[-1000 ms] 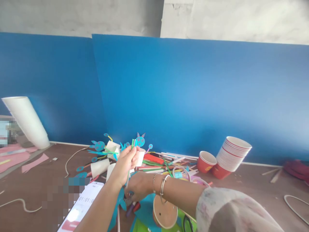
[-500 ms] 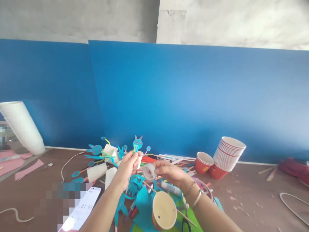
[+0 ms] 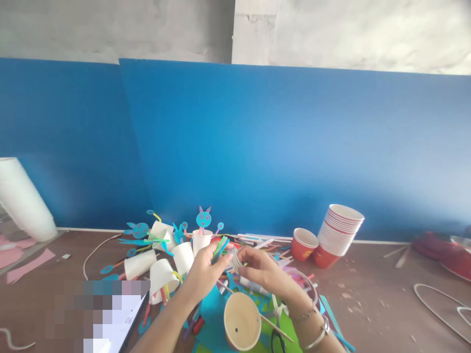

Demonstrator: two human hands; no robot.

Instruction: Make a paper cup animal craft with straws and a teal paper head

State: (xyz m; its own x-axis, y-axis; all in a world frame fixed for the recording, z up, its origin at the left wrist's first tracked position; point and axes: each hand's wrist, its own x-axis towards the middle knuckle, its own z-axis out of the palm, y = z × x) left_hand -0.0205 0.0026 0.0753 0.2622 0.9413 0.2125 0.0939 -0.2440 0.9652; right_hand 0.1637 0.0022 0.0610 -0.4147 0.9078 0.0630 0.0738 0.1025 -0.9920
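Note:
My left hand (image 3: 204, 272) is closed round a small bundle of green and blue straws (image 3: 221, 245), their ends poking up past the thumb. Between the fingers of my right hand (image 3: 265, 270) is a roll of clear tape (image 3: 235, 261), seen nearly edge-on. It touches or almost touches my left fingertips. Below both hands sits a paper cup (image 3: 242, 318) with small holes in its wall and a wooden stick (image 3: 280, 329) passing by it. Just behind, a white paper cup (image 3: 202, 237) carries a blue paper rabbit face (image 3: 203, 219) on straws.
Several white paper cups (image 3: 140, 264) with blue cut-outs lie at the left. A phone (image 3: 121, 323) rests at front left. At the right stand a red cup (image 3: 304, 245) and a leaning cup stack (image 3: 339, 230). Scissors (image 3: 276, 340) lie on green paper. Loose straws and scraps surround everything.
My hands have come together, bringing the tape roll up to the straws. The left hand has lowered, and the tape has turned edge-on. The view has shifted slightly right.

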